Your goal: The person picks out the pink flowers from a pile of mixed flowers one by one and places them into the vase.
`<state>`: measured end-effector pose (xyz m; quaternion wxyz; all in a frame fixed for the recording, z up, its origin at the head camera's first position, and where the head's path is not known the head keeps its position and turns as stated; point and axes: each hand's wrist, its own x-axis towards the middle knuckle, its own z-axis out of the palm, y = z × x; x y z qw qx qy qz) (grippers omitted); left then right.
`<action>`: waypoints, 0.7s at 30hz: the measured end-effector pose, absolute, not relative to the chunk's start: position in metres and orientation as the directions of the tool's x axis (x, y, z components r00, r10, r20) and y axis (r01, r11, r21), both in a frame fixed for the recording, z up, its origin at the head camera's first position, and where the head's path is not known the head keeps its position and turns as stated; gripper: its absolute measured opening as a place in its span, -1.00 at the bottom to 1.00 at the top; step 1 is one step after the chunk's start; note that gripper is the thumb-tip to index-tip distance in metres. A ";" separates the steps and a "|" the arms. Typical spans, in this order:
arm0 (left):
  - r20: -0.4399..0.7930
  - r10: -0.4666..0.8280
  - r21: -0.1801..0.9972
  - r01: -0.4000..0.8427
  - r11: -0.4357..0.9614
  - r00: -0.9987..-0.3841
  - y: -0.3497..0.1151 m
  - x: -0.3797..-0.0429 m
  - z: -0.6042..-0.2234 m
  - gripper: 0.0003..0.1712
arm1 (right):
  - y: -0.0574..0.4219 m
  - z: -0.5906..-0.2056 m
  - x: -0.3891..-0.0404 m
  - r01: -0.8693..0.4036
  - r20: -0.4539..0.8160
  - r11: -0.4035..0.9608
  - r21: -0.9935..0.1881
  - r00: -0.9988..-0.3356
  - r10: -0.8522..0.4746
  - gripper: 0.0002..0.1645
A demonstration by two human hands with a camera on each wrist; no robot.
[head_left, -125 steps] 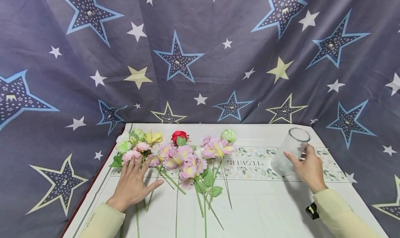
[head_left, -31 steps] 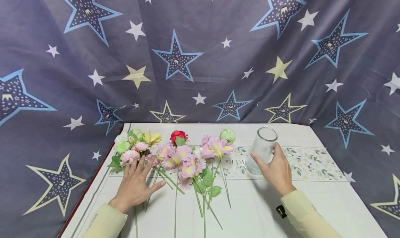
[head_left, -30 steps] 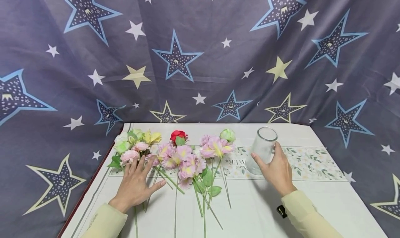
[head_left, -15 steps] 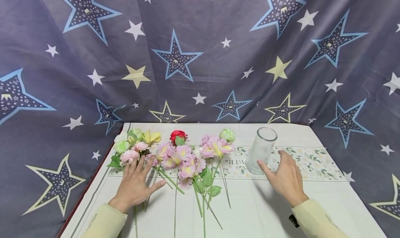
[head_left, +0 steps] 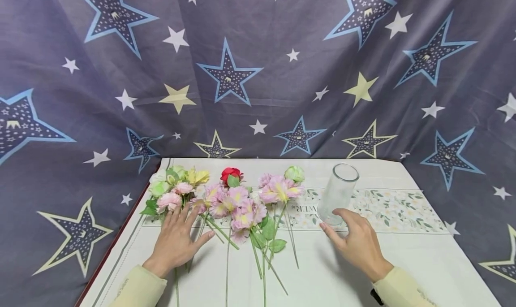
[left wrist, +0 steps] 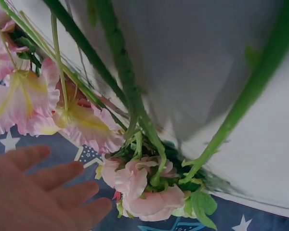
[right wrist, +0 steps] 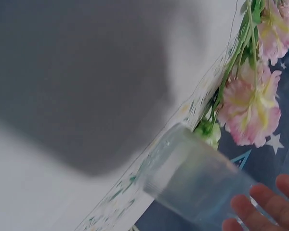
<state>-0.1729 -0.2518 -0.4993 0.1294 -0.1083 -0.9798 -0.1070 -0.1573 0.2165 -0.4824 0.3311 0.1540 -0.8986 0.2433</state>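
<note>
A clear glass vase (head_left: 337,192) stands upright on the printed floral strip, right of the flowers. My right hand (head_left: 359,244) is in front of its base, fingers relaxed and apart, holding nothing. In the right wrist view the vase (right wrist: 192,178) shows beside the loose fingers (right wrist: 265,202). My left hand (head_left: 177,239) spreads over the stems at the left, its fingertips just below the pink carnation-like blooms (head_left: 169,201). The left wrist view has those pink blooms (left wrist: 149,187) close to the straight fingers (left wrist: 67,192), which grip nothing.
Pink-and-yellow ruffled flowers (head_left: 242,208) lie mid-table, stems toward me. A red rose (head_left: 231,175), a pale green bloom (head_left: 294,174) and a yellow flower (head_left: 197,177) lie farther back. The white tablecloth (head_left: 314,275) meets a star-patterned curtain (head_left: 258,96) behind.
My right hand slid the vase leftward, let go of it and drew back toward me, in front of the base. The left hand stays almost in place over the stems.
</note>
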 end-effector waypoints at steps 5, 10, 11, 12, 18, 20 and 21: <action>0.404 0.102 0.207 0.199 0.958 -0.909 -0.255 -0.174 -0.497 -0.19 | 0.211 -0.482 -0.156 -0.475 0.686 0.821 -0.317 -0.713 -0.147 -0.47; 0.443 0.034 0.184 0.128 0.975 -0.896 -0.267 -0.175 -0.495 -0.39 | 0.209 -0.482 -0.156 -0.474 0.684 0.820 -0.322 -0.715 -0.145 -0.45; 0.428 0.023 0.177 0.109 0.978 -0.904 -0.269 -0.175 -0.494 -0.41 | 0.209 -0.483 -0.155 -0.476 0.685 0.818 -0.321 -0.713 -0.146 -0.44; 0.403 0.011 0.171 0.087 0.981 -0.915 -0.271 -0.175 -0.495 -0.44 | 0.208 -0.483 -0.155 -0.479 0.688 0.818 -0.319 -0.710 -0.147 -0.44; 0.148 -0.065 0.152 -0.042 0.987 -0.987 -0.279 -0.173 -0.498 -0.54 | 0.207 -0.483 -0.153 -0.504 0.702 0.803 -0.317 -0.694 -0.158 -0.45; 0.094 -0.069 0.155 -0.054 0.986 -0.993 -0.280 -0.172 -0.501 -0.54 | 0.206 -0.483 -0.153 -0.503 0.700 0.803 -0.322 -0.697 -0.156 -0.45; 0.078 -0.069 0.160 -0.056 0.986 -0.995 -0.280 -0.172 -0.503 -0.55 | 0.206 -0.483 -0.152 -0.499 0.697 0.803 -0.325 -0.701 -0.154 -0.46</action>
